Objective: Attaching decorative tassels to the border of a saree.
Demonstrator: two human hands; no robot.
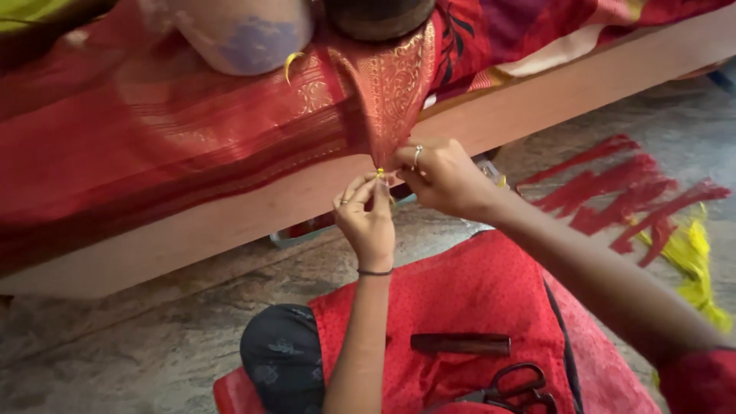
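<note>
Scissors (510, 391) & a dark comb (460, 343) are laid on the lap. Red sari edge (387, 123) — soft, light, slippery prob. — is pinched at its gathered tip by left hand (369, 218) and right hand (443, 178), fingertips clamped together on it.

A long wooden bed frame (230, 230) runs across the view, its pale plank edge slanting up toward the right. Below it lies a mottled grey stone floor (138, 353), worn and patchy. Light is soft and even, casting a dim shadow beneath the frame's lower edge.
</note>
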